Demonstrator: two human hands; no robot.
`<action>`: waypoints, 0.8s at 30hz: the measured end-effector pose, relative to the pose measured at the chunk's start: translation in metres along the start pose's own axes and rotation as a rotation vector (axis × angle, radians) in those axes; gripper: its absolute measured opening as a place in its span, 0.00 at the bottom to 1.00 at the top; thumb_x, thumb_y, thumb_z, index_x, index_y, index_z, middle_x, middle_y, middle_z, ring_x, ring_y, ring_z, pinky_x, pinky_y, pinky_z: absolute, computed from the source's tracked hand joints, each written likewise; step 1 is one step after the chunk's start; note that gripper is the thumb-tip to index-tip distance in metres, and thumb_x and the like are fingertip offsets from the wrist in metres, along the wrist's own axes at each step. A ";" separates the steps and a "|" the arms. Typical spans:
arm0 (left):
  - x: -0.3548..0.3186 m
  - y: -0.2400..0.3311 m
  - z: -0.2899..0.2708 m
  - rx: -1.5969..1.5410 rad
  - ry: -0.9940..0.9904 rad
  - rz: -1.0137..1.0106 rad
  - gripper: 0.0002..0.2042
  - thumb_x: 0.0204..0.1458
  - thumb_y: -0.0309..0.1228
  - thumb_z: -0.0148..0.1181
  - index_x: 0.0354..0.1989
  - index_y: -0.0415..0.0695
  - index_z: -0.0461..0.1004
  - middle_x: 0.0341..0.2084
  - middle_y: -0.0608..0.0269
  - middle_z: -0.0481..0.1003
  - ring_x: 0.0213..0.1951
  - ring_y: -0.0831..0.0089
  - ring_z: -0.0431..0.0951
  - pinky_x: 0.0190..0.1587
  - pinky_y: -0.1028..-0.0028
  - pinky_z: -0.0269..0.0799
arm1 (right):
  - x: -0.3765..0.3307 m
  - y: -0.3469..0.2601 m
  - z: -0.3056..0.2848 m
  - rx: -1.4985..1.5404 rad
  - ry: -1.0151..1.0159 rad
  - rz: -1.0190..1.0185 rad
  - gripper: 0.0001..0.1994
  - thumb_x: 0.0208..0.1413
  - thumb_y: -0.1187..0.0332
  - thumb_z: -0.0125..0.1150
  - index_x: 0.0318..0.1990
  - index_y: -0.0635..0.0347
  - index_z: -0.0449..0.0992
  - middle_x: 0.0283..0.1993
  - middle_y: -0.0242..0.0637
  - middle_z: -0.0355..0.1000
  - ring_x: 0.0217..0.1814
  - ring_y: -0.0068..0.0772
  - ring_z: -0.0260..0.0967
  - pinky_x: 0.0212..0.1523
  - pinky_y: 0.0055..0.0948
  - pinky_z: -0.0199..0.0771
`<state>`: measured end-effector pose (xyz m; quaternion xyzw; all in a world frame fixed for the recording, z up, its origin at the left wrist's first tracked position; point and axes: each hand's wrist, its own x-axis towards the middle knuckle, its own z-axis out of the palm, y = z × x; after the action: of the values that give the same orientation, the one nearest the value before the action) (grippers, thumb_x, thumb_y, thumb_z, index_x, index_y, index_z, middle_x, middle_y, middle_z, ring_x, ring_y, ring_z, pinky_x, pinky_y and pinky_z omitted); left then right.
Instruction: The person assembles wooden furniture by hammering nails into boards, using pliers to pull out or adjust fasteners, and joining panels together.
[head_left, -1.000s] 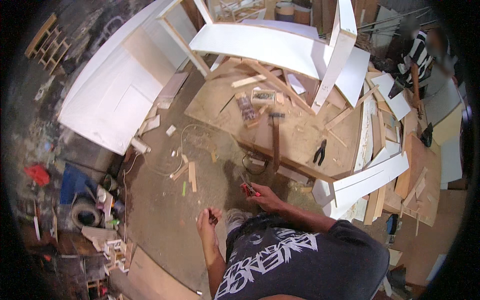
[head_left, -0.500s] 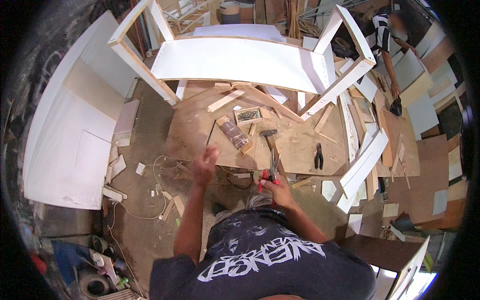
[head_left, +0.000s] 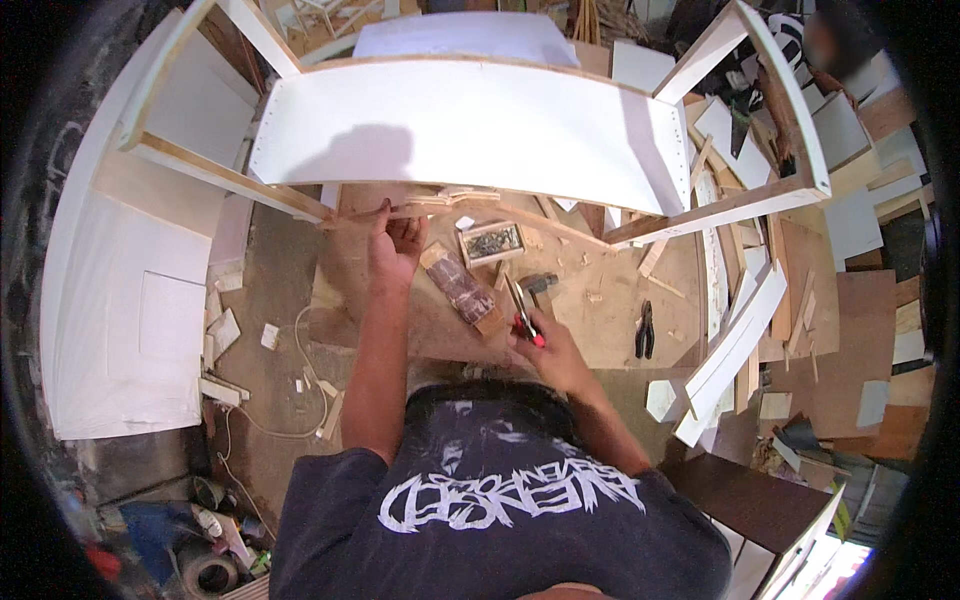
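Here the left hand (head_left: 393,243) grips a wood strip (head_left: 440,203) under the white cabinet frame (head_left: 470,125), unfastened, while the right hand (head_left: 545,345) clasps red-handled pliers (head_left: 521,310) nearby.

My left hand (head_left: 395,245) fingertips hidden behind the wood strip (head_left: 440,203). Right hand (head_left: 550,350) covers the pliers (head_left: 521,312) handles, jaw tips too small to read. Small box (head_left: 491,242) contents too small to ID. Cabinet frame (head_left: 480,130) top cut off by pic edge.
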<state>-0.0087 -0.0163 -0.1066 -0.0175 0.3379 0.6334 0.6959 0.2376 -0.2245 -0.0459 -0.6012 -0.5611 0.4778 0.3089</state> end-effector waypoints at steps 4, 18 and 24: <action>-0.013 -0.007 -0.021 -0.019 0.018 0.006 0.11 0.66 0.35 0.53 0.50 0.43 0.75 0.43 0.58 0.78 0.45 0.63 0.79 0.57 0.57 0.77 | 0.032 -0.026 -0.023 -0.140 -0.068 -0.033 0.16 0.56 0.66 0.69 0.47 0.64 0.74 0.34 0.44 0.74 0.36 0.38 0.72 0.42 0.36 0.72; -0.031 -0.008 -0.017 -0.015 -0.088 -0.095 0.09 0.62 0.32 0.57 0.47 0.42 0.72 0.40 0.63 0.76 0.46 0.71 0.76 0.60 0.63 0.72 | 0.107 -0.112 -0.050 -0.743 -0.225 0.136 0.24 0.56 0.52 0.69 0.44 0.68 0.74 0.34 0.55 0.76 0.40 0.61 0.74 0.42 0.49 0.72; -0.037 0.001 -0.007 0.048 -0.038 -0.142 0.09 0.61 0.31 0.57 0.47 0.42 0.72 0.39 0.60 0.78 0.46 0.69 0.78 0.55 0.66 0.76 | 0.121 -0.147 -0.063 -0.934 -0.313 0.266 0.25 0.54 0.47 0.70 0.40 0.66 0.76 0.33 0.54 0.77 0.42 0.60 0.76 0.43 0.50 0.73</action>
<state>-0.0119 -0.0514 -0.0932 -0.0127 0.3377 0.5743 0.7456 0.2294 -0.0705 0.0825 -0.6624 -0.6731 0.2955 -0.1441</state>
